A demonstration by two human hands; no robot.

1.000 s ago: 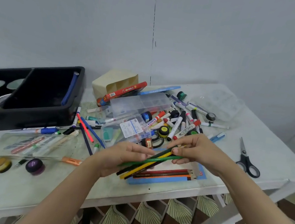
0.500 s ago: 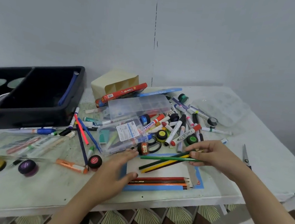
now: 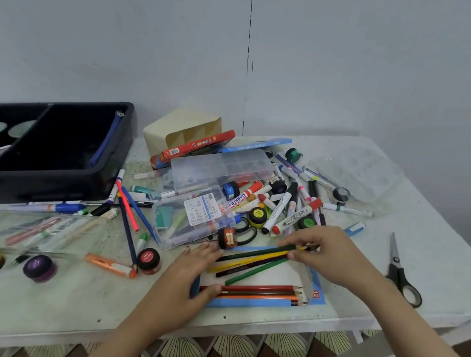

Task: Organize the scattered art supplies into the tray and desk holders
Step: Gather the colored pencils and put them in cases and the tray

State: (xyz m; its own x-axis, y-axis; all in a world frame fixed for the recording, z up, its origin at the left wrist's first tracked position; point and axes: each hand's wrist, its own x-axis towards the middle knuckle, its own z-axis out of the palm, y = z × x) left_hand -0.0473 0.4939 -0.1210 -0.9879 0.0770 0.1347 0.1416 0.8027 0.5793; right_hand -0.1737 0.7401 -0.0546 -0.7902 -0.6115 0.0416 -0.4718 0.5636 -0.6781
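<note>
pencils (image 3: 249, 263) pinched in right hand (image 3: 332, 258), left hand (image 3: 184, 274) beside

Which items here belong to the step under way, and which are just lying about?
In use: right hand gripping loose coloured pencils; left hand resting on pencil box; boxed pencils.
Lying about: scissors, purple pot, marker heap.

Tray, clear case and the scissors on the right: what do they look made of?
Tray: likely moulded plastic, black, with a dull sheen along its rounded rim. Clear case: transparent hard plastic, glossy; its contents show through the lid. Scissors: the blades look like bare grey metal; the handles are black, probably plastic, though too small to be sure.
</note>
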